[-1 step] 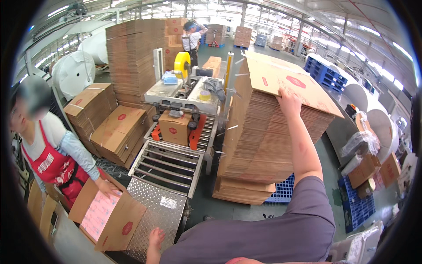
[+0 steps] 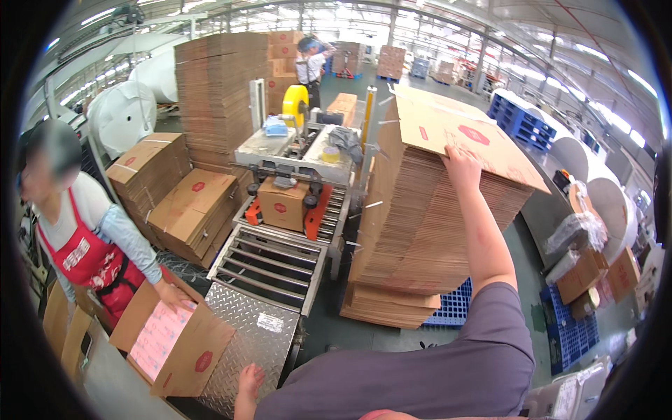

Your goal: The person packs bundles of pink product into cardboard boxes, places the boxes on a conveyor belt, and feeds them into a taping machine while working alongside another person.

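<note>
My right hand (image 2: 463, 168) reaches out to a tall stack of flattened cardboard boxes (image 2: 427, 231). Its fingers are closed on the front edge of the top flat carton (image 2: 455, 133), which is printed with a red mark. Low in the view, my left hand (image 2: 250, 382) hovers by the diamond-plate metal surface (image 2: 241, 308), fingers loosely bent and apart, nothing in them. To its left stands an open carton (image 2: 183, 360) filled with pink-white packs (image 2: 161, 339). A co-worker's hand (image 2: 175, 295) rests on those packs.
Past the plate, a roller conveyor (image 2: 262, 260) leads to a taping machine (image 2: 294, 150) with a closed carton (image 2: 282, 204) in it. More flat cartons (image 2: 192, 199) are stacked at left. Blue pallets (image 2: 570, 336) and white rolls (image 2: 609, 199) lie at right. A second person (image 2: 309, 66) stands farther back.
The whole view has shifted very slightly. The co-worker in the red apron has turned the head a little; both my hands keep their places.
</note>
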A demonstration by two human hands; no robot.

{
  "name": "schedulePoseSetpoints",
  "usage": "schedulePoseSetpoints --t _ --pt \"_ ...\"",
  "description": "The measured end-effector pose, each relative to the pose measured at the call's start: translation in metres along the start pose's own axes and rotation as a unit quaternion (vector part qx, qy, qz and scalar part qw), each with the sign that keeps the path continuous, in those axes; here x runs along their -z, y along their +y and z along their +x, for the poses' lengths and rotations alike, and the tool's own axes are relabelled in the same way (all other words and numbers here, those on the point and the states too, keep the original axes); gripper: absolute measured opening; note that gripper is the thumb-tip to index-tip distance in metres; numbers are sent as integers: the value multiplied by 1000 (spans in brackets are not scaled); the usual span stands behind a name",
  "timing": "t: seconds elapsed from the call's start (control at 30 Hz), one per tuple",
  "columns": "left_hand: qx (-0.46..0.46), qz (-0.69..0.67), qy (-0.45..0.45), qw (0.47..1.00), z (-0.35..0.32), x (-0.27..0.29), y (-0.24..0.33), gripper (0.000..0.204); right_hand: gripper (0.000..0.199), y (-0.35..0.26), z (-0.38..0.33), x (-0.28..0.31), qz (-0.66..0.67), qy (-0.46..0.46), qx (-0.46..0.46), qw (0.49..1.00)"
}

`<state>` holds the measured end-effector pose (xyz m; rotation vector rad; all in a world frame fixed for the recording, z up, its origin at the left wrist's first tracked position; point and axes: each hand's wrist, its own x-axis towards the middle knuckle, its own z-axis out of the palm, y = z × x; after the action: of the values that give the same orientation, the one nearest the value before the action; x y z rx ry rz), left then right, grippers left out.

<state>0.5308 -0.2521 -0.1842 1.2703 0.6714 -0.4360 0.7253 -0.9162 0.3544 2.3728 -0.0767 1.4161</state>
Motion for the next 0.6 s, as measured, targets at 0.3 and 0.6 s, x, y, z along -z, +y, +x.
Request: schedulePoseSetpoints --t 0.3,0.6 --pt "-334 305 62 890 -116 -4 61 98 25 -244 43 242 139 308 472 814" --pt "-432 240 436 752 -286 43 51 64 33 -366 21 97 729 59 48 680"
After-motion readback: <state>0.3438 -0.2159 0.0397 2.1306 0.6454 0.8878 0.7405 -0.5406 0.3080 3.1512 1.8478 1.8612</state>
